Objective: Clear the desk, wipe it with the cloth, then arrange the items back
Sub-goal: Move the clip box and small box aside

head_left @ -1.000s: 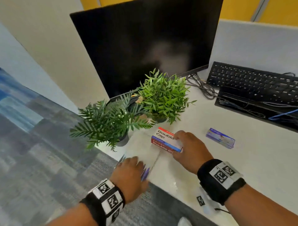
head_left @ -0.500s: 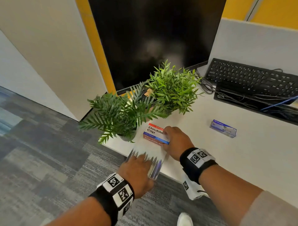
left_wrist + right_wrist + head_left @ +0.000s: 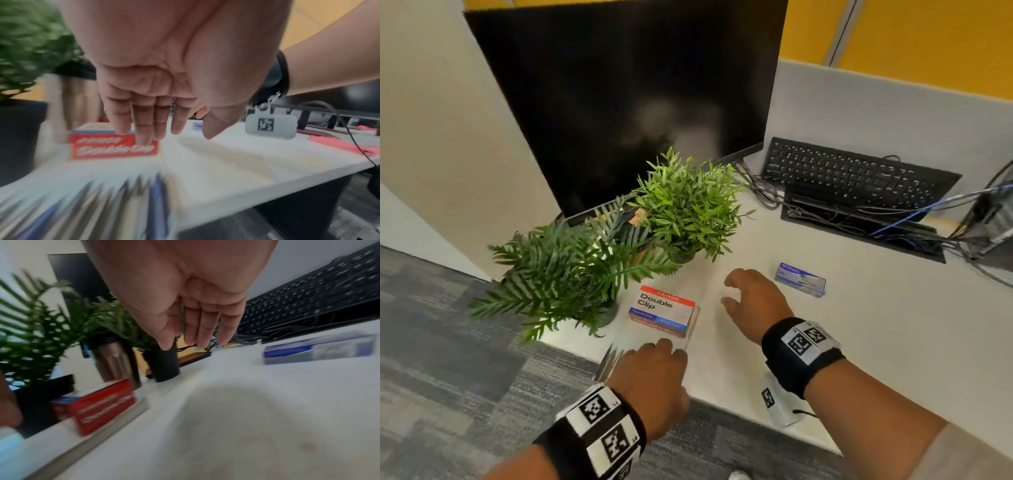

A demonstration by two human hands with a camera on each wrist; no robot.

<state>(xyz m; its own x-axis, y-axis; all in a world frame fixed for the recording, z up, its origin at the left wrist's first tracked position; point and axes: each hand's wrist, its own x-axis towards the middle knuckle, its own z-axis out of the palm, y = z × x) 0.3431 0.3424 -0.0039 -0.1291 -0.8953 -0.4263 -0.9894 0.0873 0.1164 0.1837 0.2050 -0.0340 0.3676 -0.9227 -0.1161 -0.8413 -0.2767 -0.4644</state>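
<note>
A red, white and blue Double Clip box [image 3: 662, 310] [image 3: 98, 404] lies on the far end of a clear flat pack of pens [image 3: 616, 356] [image 3: 102, 203]. The pack's near end juts over the white desk's [image 3: 859, 342] front edge. My left hand [image 3: 657, 353] [image 3: 152, 113] hangs over that near end with straight fingers and grips nothing. Whether it touches the pack I cannot tell. My right hand [image 3: 739, 291] [image 3: 197, 324] hovers open and empty above bare desk, between the clip box and a small blue box [image 3: 800, 283] [image 3: 318, 348].
Two potted green plants [image 3: 565, 274] [image 3: 688, 205] stand just behind the clip box, with a metal tumbler [image 3: 115, 360] between them. Behind them is a dark monitor [image 3: 626, 102]. A black keyboard [image 3: 852, 174] and tangled cables [image 3: 893, 233] fill the back right. Grey carpet lies below the edge.
My right hand has let go of the Double Clip box and moved right, opening. The box now rests on the pen pack. My left hand stays at the pack's near end.
</note>
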